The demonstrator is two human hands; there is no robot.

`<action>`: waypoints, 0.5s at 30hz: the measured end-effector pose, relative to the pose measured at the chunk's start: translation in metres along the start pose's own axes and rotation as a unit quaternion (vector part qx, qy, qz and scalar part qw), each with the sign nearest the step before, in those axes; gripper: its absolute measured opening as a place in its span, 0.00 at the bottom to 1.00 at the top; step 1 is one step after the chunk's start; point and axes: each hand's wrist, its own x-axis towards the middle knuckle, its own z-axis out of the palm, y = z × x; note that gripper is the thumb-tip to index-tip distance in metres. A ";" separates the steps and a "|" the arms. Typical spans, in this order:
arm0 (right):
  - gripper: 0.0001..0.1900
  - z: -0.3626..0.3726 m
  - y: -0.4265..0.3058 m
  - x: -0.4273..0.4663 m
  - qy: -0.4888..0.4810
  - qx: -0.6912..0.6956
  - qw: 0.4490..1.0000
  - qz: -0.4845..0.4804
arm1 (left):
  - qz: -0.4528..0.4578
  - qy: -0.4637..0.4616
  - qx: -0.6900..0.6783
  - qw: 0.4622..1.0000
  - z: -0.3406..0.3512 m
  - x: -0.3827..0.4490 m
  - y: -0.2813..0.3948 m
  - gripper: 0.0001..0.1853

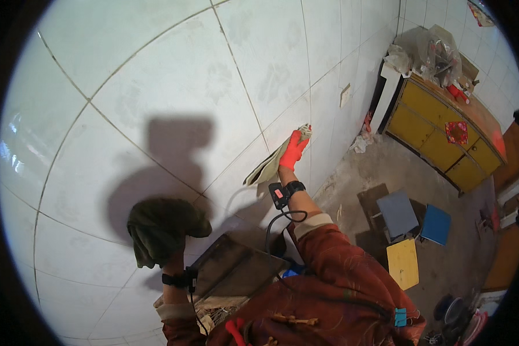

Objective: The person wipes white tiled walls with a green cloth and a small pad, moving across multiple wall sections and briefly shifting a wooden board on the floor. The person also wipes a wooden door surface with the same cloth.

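My right hand [293,150], in an orange-red glove, grips a folded pale cloth [266,166] against the white tiled wall [164,78]. The cloth's lower end hangs loose and its folds show a dark inner side. To the left, a dark green cloth [160,227] is wrapped over my left hand [176,261], so its fingers are hidden; only skin near the wrist shows. This hand is close to the wall, but contact cannot be told. Both wrists wear black straps with small devices and cables.
Below my arms stands a dark brown panelled piece [229,268]. Grey [397,214], blue [436,225] and yellow [403,264] stools stand on the floor to the right. Beyond them is a yellow cabinet [432,125] with plastic bags [439,54] on top. The wall carries an outlet plate [345,95].
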 end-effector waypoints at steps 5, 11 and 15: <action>0.38 -0.041 0.051 0.012 0.037 -0.058 0.989 0.130 | 0.018 0.073 0.057 0.996 -0.002 0.001 0.007 0.38; 0.40 -0.024 0.049 -0.009 0.120 -0.151 0.948 0.253 | -0.087 0.009 -0.347 0.934 -0.002 0.006 0.026 0.46; 0.36 0.024 -0.013 -0.028 0.087 -0.155 0.976 0.129 | -0.103 -0.006 -0.490 0.866 -0.006 0.013 0.035 0.47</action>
